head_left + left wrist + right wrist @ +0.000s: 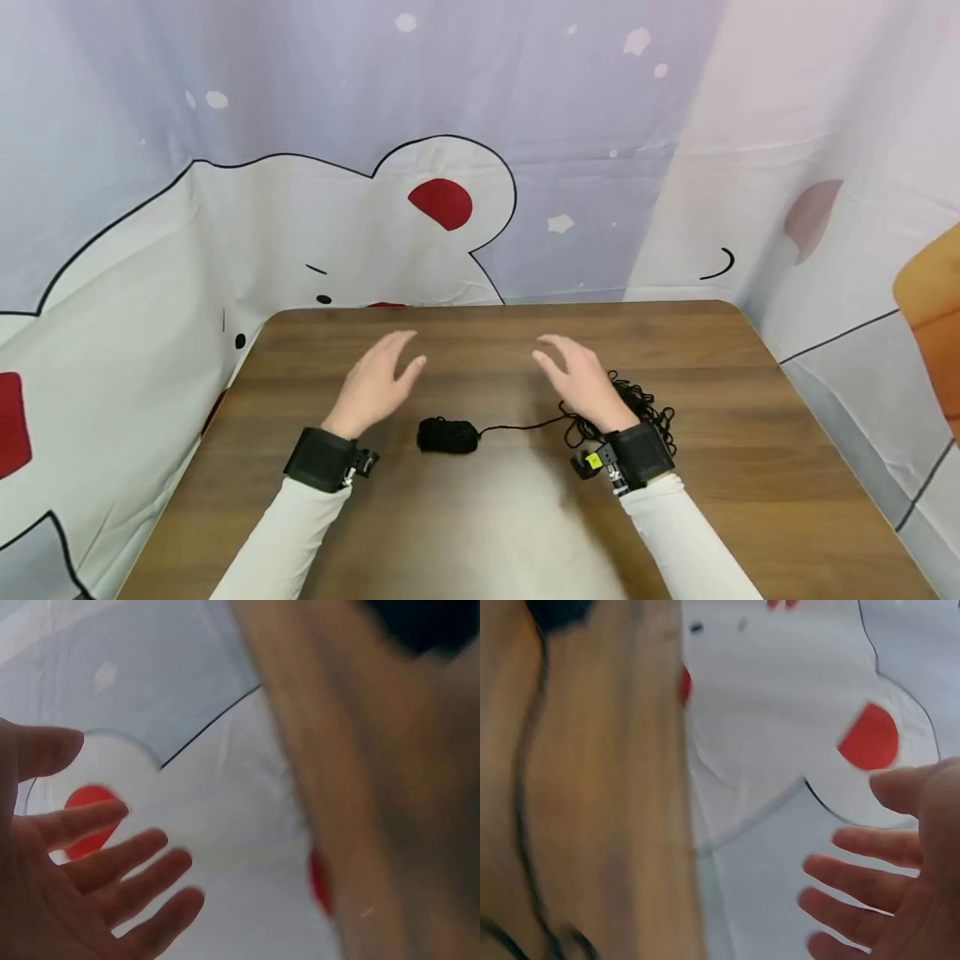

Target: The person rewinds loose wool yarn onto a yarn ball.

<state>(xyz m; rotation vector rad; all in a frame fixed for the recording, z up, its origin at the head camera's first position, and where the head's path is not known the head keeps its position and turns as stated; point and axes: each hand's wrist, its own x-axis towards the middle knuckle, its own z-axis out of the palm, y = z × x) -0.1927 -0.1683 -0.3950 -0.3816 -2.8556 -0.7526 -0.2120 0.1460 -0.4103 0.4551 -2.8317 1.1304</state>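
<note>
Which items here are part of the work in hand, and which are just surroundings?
In hand:
- small wound ball of black yarn on the table, between the hands
- loose tangle of black yarn by the right hand, joined to the ball by a strand
- left hand, open, holding nothing

Just there:
- wooden table
- cartoon bear backdrop cloth
- orange object at right edge

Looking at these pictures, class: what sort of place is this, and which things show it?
Probably a home-style recording corner: a wooden table hemmed in by a cartoon bear curtain, with a black yarn ball and loose yarn tangle between open, camera-strapped hands.
</note>
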